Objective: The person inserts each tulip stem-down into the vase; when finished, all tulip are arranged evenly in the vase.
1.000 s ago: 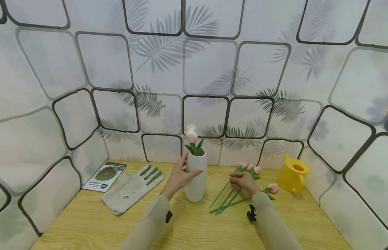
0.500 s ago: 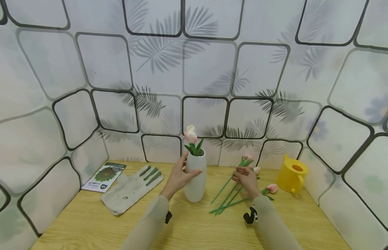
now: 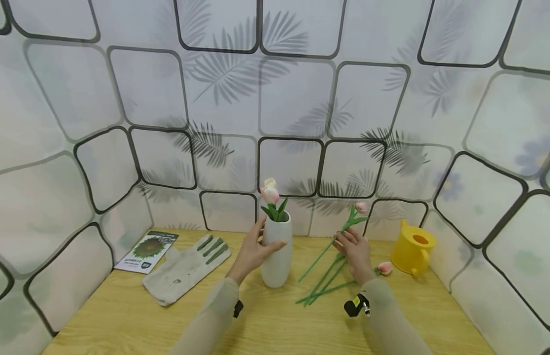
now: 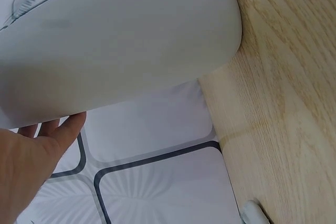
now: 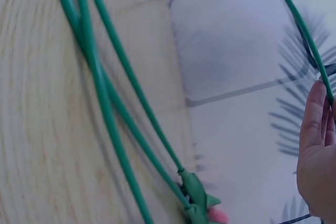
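A white vase (image 3: 276, 264) stands upright in the middle of the table, a pale pink tulip (image 3: 270, 193) with green leaves in it. My left hand (image 3: 252, 252) grips the vase's left side, thumb across the front; the left wrist view shows fingertips against its wall (image 4: 131, 40). To the right, my right hand (image 3: 356, 250) pinches the green stem of a pink tulip (image 3: 352, 219) lifted above the table, bloom up and stem slanting down left. Below it lie several tulip stems (image 5: 113, 114), crossing near their ends. One bloom (image 3: 384, 268) shows beside the right wrist; others are hidden behind the hand.
A yellow watering can (image 3: 412, 249) stands at the right by the wall. On the left lie a pale work glove (image 3: 182, 276) and a seed packet (image 3: 147, 251) with a flower picture. A patterned backdrop (image 3: 292, 98) encloses the back and sides of the wooden table (image 3: 284, 325).
My right hand has raised one tulip up from the bunch on the table, its bloom swinging up and right. The left hand has stayed on the vase.
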The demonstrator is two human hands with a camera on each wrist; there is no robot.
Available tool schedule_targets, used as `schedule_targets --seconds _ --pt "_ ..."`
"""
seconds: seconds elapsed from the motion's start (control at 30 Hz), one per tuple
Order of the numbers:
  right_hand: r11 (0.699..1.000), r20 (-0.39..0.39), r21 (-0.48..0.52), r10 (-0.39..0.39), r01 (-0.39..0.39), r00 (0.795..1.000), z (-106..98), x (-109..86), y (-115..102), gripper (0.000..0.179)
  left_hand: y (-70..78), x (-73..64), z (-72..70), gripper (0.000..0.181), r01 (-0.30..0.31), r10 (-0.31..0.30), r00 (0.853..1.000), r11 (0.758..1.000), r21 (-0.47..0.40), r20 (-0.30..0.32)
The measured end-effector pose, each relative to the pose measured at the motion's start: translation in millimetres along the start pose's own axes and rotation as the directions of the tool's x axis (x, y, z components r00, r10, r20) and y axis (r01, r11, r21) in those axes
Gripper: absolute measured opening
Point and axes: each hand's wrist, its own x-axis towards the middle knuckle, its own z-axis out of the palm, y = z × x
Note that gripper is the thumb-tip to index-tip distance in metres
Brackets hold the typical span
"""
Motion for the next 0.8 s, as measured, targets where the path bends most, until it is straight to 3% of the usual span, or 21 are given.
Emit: schedule_targets --seconds 0.37,0.63,0.8 --pt "0.996 0.007 0.092 -0.002 0.001 1.000 19.9 -8.6 -25.7 0.033 -1.7 -1.8 -2.5 0.092 0.038 -0.038 0.999 0.999 -0.014 -0.004" --pt "0.989 -0.012 0.143 -0.036 0.037 0.999 29.2 -11.9 -47.9 0.032 38.3 -11.7 -6.3 0.087 0.045 -0.044 0.999 0.999 -0.029 0.029" --pt "0.981 -0.028 0.182 -0.068 0.072 0.997 36.6 -13.6 -61.7 0.033 17.3 -1.3 -1.8 0.088 0.027 -0.027 1.000 0.999 -0.040 0.012"
